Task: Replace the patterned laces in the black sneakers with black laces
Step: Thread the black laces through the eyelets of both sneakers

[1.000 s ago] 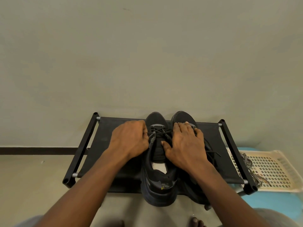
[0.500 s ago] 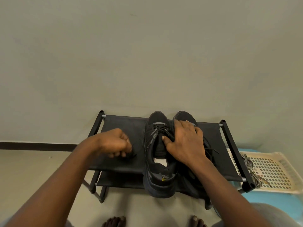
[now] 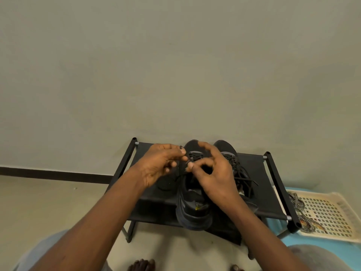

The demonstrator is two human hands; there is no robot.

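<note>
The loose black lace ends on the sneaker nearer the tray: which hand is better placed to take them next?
Probably the right hand: it is directly beside that sneaker and its loose lace ends. The left hand is beyond the other sneaker, whose lace both hands seem to pinch.

head camera looks forward and down, close over the shoe rack (image 3: 259, 194).
</note>
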